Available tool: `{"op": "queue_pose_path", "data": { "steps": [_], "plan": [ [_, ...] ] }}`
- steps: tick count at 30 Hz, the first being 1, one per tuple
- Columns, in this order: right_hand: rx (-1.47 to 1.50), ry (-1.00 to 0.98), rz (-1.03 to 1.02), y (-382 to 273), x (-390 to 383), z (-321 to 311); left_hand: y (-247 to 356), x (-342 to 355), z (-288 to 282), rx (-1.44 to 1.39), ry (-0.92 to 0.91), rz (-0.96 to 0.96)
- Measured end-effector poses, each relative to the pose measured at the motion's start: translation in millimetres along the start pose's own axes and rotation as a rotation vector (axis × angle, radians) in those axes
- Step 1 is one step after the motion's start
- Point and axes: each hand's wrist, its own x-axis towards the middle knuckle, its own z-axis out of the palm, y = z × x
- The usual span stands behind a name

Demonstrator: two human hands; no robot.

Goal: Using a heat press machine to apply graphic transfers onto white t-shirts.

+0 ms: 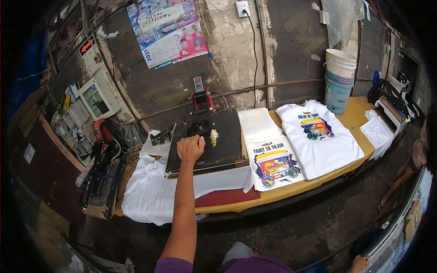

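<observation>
My left hand [190, 148] is closed in a fist around the handle of a heat press; the grip itself is hidden under the fingers. The press's wide black plate [223, 148] is lowered over a white T-shirt [148, 191] that hangs out at the front and left. Behind the plate rise its red frame [201, 101] and a small control box [199, 84]. A yellow-and-white wrapped piece [214, 137] sits on top. Low at the right, my right hand [359, 263] rests with its fingers on the edge of another surface, partly cut off.
Right of the press lie printed transfer sheets [275, 168] and a stack of printed white T-shirts [318, 136] on a yellow-covered table [227, 205]. Stacked buckets [339, 82] stand behind. Another press [102, 168] is at left, one more [396, 98] at far right. A person's legs [400, 177] show at right.
</observation>
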Motion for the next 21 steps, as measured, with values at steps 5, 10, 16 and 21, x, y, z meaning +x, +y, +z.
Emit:
{"op": "queue_pose_path", "data": {
  "steps": [5,10,16,21],
  "plan": [
    [-0.008,0.178,0.051,-0.8,-2.1,5.3,1.7,1.3,1.1,0.0,-0.003,0.001],
    [-0.073,0.063,0.029,-5.5,-0.4,-6.2,0.8,1.1,-1.5,-0.002,-0.002,-0.002],
    [-0.029,-0.029,0.107,-18.9,-9.7,-41.3,1.5,0.3,-1.3,0.005,-0.022,-0.02],
    [-0.037,-0.075,0.088,-14.1,-7.1,-38.9,2.6,1.1,-0.5,0.018,-0.037,-0.019]
  ]
}}
